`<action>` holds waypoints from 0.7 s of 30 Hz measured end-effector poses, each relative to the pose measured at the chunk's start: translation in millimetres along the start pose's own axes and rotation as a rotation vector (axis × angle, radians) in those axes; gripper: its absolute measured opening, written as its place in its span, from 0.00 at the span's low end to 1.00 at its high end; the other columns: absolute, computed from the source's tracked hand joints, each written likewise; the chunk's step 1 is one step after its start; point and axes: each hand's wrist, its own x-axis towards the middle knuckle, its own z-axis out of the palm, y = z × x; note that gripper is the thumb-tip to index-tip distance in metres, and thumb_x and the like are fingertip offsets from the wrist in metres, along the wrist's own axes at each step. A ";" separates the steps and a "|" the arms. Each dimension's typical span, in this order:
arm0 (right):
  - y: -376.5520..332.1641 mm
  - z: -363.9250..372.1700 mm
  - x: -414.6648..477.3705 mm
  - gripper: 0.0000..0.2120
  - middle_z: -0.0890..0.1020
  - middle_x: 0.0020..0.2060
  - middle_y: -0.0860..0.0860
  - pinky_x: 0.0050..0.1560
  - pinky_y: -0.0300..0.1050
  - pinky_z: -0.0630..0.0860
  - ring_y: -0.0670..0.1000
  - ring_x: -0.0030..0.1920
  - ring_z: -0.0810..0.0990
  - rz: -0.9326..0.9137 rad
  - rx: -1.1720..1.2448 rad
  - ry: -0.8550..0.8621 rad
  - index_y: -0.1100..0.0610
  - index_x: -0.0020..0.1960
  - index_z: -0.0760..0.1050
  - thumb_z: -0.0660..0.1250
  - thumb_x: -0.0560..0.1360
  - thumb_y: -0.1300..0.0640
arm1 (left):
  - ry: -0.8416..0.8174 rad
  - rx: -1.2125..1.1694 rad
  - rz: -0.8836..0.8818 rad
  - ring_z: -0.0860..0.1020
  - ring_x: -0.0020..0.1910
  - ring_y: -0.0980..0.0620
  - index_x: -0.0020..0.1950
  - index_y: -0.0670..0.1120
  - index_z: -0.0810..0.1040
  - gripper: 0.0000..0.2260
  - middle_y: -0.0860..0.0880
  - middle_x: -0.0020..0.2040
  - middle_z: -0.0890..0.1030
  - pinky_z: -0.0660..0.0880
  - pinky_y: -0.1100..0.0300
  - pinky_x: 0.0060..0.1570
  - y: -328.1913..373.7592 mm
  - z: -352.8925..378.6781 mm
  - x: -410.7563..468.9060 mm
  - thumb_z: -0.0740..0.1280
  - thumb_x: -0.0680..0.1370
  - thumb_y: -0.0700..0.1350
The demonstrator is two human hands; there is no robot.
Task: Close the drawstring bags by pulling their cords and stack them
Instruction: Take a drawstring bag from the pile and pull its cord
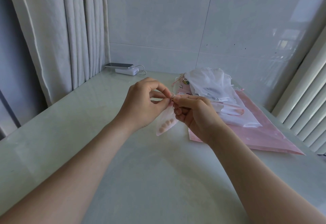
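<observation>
Both hands meet above the table (123,171), a glossy, pale green slab that mirrors the light. The left hand (143,104) pinches the gathered neck of a small bag (165,118) between thumb and forefinger, its other fingers loosely curled above. The right hand (195,116) pinches the same neck from the other side, fingertips touching those of the left, lower fingers curled toward the palm. Whether either grips the cord itself is too small to tell. The bag is sheer and pale pink, and it hangs from the pinch as a narrow, tapering pouch. A row of small round pink beads (166,126) shows through the fabric.

Just right of the hands lies a pile (208,82) of soft, crumpled white gauze bags on a flat, shiny pink sheet (261,135) with sharp corners. At the far left a slim phone (119,65) lies on a white, rounded power bank (126,70), with a thin white cable (143,70) looping beside it. A pleated grey curtain (70,30) hangs left, smooth tiles cover the wall (176,21), and a ribbed white panel (308,104) stands right
</observation>
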 end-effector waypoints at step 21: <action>-1.2 -0.9 -3.2 0.07 0.79 0.35 0.58 0.42 0.48 0.73 0.55 0.38 0.75 -0.001 -0.280 0.060 0.61 0.40 0.86 0.75 0.76 0.62 | -0.197 0.348 0.212 0.80 0.49 0.56 0.50 0.45 0.79 0.05 0.54 0.53 0.76 0.77 0.61 0.46 -12.6 -2.4 3.3 0.66 0.84 0.43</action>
